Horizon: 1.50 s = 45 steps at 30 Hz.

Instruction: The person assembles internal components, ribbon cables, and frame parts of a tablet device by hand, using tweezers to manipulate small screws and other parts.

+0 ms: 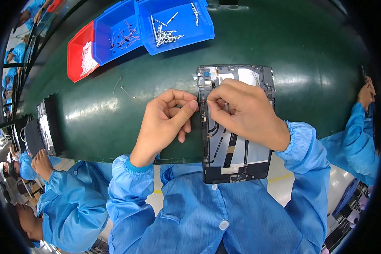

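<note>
An opened tablet (237,161) lies upright before me, its near end jutting past the table's edge, with dark frame, black ribbon cables and pale inner plates showing. My right hand (249,114) is over its upper half, thumb and forefinger pinched on a thin reddish wire (203,101). Beside the tablet's left edge, my left hand (167,120) closes thumb and forefinger at the wire's other end; the fingertips hide that end. The remaining left fingers are loosely curled. Part of the tablet's middle is covered by my right hand.
Two blue bins (207,36) and a red bin (74,63) stand at the back left, holding small metallic strips, wired parts and white pieces. Loose thin wires (122,87) lie on the green table (317,55). Co-workers sit left and right; another device (48,127) stands at the left.
</note>
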Each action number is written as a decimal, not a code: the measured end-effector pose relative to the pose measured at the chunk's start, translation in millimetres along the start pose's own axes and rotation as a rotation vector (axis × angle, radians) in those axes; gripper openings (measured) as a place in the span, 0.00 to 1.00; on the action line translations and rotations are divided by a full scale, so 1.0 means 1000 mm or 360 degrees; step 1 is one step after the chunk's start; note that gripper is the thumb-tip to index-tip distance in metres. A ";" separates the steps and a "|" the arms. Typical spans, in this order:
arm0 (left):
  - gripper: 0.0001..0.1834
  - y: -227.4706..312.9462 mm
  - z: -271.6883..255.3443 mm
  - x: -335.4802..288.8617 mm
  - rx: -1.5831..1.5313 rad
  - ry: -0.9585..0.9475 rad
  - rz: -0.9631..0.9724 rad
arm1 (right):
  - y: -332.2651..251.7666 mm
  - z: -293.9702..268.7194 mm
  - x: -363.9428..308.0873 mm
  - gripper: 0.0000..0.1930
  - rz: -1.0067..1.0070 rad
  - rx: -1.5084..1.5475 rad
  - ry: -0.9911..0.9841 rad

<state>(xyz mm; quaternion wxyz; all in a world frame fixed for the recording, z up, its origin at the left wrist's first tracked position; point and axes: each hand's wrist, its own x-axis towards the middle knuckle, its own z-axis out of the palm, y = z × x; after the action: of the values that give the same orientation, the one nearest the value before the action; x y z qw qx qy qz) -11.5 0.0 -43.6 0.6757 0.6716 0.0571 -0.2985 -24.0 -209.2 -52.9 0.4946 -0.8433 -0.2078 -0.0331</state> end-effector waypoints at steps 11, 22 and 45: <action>0.07 0.002 0.001 0.005 0.0152 -0.0005 -0.0015 | 0.003 0.001 -0.003 0.07 -0.0128 -0.0163 -0.0022; 0.08 0.004 0.006 0.004 0.0264 0.0037 -0.0041 | 0.005 -0.001 -0.004 0.08 -0.0175 -0.0175 -0.0060; 0.06 -0.002 0.013 0.005 0.0087 0.0117 0.0017 | 0.001 -0.001 -0.005 0.06 -0.0114 -0.0112 -0.0061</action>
<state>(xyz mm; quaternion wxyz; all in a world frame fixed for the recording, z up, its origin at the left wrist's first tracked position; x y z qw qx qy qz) -12.7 -14.2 -46.6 0.6561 0.7007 0.0702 -0.2713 -27.9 -212.1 -53.9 0.4590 -0.8527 -0.2459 -0.0418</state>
